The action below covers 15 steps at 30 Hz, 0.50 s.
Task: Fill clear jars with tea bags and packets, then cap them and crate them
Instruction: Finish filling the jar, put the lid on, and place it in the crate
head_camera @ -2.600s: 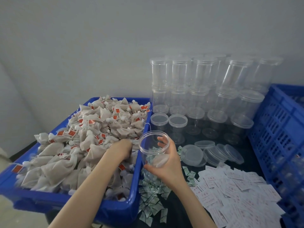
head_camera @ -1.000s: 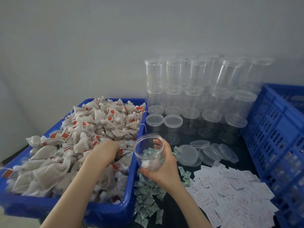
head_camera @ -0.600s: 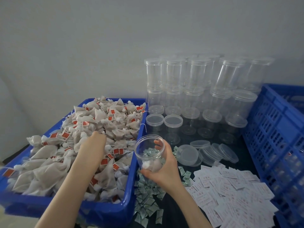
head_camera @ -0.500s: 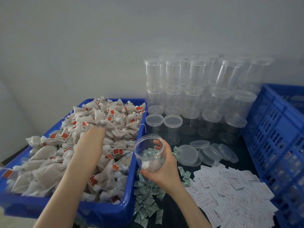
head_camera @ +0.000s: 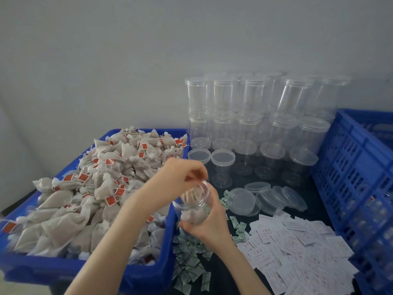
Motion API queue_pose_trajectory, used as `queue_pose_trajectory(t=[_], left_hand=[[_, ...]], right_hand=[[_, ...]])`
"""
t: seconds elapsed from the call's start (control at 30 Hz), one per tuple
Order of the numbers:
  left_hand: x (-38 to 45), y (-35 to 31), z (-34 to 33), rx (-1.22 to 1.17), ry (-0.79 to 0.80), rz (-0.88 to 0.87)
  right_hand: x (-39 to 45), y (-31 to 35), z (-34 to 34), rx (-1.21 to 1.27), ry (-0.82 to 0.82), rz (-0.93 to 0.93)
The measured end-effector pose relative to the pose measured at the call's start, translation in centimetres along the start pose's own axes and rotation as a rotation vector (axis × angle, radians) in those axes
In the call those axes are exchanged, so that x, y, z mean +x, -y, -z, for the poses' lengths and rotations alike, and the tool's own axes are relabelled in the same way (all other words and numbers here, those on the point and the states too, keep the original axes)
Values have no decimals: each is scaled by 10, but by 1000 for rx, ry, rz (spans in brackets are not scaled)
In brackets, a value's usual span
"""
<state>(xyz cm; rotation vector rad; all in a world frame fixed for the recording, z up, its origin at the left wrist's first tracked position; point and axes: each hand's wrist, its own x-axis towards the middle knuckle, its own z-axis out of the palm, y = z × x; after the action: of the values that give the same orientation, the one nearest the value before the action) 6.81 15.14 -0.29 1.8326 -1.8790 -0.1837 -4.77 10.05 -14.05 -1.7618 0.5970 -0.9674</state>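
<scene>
My right hand (head_camera: 209, 222) wraps the open jar (head_camera: 192, 204) near the bin's (head_camera: 148, 275) 3 o'clock edge, tilted toward me. My left hand (head_camera: 180, 175) hovers over its mouth — fingers curled, pinching a tea bag (head_camera: 194, 193) that hangs into the jar. Small packets (head_camera: 189, 258) lie on the surface at 6 o'clock — loose lids (head_camera: 265, 198) at 3.

Two bare, sleeveless forearms (head_camera: 119, 241)

My dark table (head_camera: 221, 279) carries a blue bin (head_camera: 148, 275) at its left, stacked clear jars (head_camera: 251, 133) at the back, loose lids (head_camera: 268, 199), small green packets (head_camera: 189, 265), white paper slips (head_camera: 297, 248) and a blue crate (head_camera: 350, 171) on the right
</scene>
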Motion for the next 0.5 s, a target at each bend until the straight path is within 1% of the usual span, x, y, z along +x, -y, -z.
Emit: queue_pose_trajectory(t=[0.03, 0.07, 0.1, 0.13, 0.2, 0.23, 0.27, 0.3, 0.33, 0.4, 0.43, 0.47, 0.5], left_hand=[[2, 1, -10, -28, 86, 18], [3, 3, -18, -63, 136, 36], [3, 5, -21, -104, 138, 42], [2, 8, -20, -141, 107, 43], [-1, 20, -10, -130, -18, 71], [-4, 27, -4, -75, -72, 111], [-8, 35, 3, 15, -88, 166], [-13, 43, 8, 142, -36, 237], [-18, 51, 10, 279, 84, 317], [-31, 64, 2, 485, 419, 482], [-37, 68, -4, 515, 552, 551], [-41, 70, -11, 520, 614, 590], [-42, 71, -16, 525, 623, 603]], right_hand=[[1, 0, 0, 14, 4, -5], [1, 0, 1, 31, 8, -16], [0, -1, 1, 43, 10, -34], [0, -2, 2, 52, 11, -52], [-2, -5, 5, 55, 12, -75], [-3, -6, 6, 43, 13, -85], [-4, -7, 8, 32, 16, -93], [-3, -8, 8, 30, 21, -96], [-3, -8, 9, 35, 24, -100], [-2, -7, 9, 37, 18, -107], [-2, -5, 8, 37, 8, -102], [-1, -4, 8, 37, 0, -96], [-1, -3, 7, 35, -2, -92]])
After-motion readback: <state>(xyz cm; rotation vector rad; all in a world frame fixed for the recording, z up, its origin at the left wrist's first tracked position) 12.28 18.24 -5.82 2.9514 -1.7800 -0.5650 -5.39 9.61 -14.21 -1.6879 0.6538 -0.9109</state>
